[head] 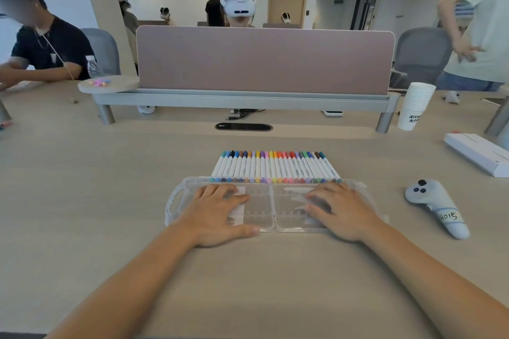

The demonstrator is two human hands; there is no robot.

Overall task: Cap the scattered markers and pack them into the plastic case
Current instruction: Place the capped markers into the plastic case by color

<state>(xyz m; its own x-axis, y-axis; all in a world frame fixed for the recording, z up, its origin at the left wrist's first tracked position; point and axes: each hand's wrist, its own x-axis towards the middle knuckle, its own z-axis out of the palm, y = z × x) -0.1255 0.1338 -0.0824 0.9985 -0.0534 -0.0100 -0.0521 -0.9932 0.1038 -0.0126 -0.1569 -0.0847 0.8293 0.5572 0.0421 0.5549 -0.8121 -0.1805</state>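
A clear plastic case [264, 206] lies opened flat on the desk in front of me, its two halves side by side with no markers inside. My left hand [217, 212] rests flat on the left half, fingers spread. My right hand [338, 212] rests flat on the right half. Just beyond the case, a neat row of several white markers [275, 166] with coloured caps lies side by side, their near ends touching the case's far edge. All the markers I can see have caps on.
A grey handheld controller [435, 206] lies to the right of the case. A white box [479, 153] and a stack of paper cups [416, 106] sit further right. A pink divider [264, 60] on a grey shelf stands behind the markers. People sit around the desks.
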